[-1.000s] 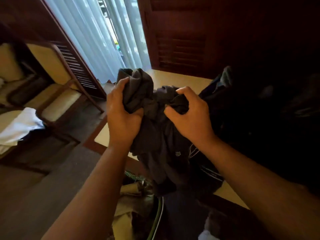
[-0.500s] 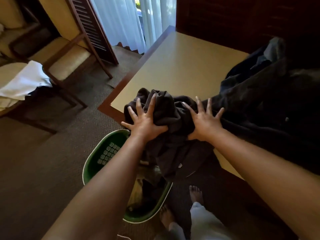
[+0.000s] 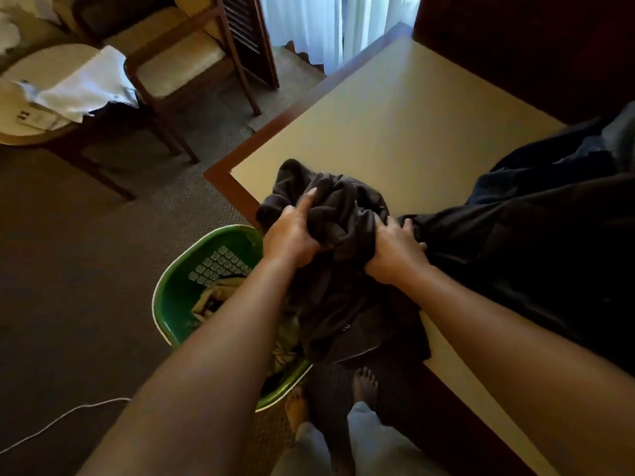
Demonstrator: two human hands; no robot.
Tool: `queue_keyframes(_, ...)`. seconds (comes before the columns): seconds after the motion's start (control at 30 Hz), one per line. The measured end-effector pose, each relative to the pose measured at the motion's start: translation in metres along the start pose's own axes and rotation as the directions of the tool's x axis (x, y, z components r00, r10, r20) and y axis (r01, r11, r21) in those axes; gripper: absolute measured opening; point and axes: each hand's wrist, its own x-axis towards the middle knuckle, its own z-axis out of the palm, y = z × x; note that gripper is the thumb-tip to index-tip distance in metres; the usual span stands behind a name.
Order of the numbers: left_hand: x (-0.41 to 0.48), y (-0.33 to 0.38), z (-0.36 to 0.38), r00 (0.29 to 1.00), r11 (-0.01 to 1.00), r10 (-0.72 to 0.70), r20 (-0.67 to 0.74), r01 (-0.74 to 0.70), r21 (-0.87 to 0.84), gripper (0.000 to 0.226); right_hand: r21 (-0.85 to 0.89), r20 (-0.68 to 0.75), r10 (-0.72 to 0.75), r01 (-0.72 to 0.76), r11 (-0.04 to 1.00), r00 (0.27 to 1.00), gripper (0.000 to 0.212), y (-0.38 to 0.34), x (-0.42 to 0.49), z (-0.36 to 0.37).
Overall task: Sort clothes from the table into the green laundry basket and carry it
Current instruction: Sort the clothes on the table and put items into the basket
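Head view: your left hand (image 3: pixel 292 242) and right hand (image 3: pixel 395 252) clutch crumpled dark grey garment (image 3: pixel 343 214) at beige table (image 3: pixel 395 132) corner; green plastic laundry basket (image 3: pixel 178 286) on carpet (image 3: pixel 86 269) below.

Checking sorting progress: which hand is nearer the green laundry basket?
Left. The left hand grips the dark garment just beside the rim of the green laundry basket; the right hand holds the same garment farther over the table, away from it.

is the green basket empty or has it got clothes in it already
Not empty: the green basket holds crumpled pale clothes. How full cannot be told; the left arm and dark garment cover part.
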Motion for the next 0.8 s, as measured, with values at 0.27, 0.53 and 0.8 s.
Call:
queue_keyframes(0.27, -0.065, -0.028, -0.029, 0.972, 0.990, -0.009, -0.236, -0.024, -0.139, 0.089, 0.117, -0.297, -0.299, 0.346, 0.931, 0.907, 0.059, -0.025, -0.025, 0.016)
queue_keyframes(0.53, -0.128, -0.111, -0.110, 0.880, 0.991, -0.092, -0.466, 0.036, -0.128, 0.082, 0.182, -0.396, -0.438, 0.536, 0.824, 0.807, 0.059, -0.147, -0.062, 0.064)
queue_keyframes(0.8, -0.151, -0.212, -0.147, 0.845, 0.978, -0.090, -0.527, -0.027, -0.209, 0.087, 0.354, -0.376, -0.341, 0.474, 0.806, 0.862, 0.057, -0.240, -0.087, 0.129)
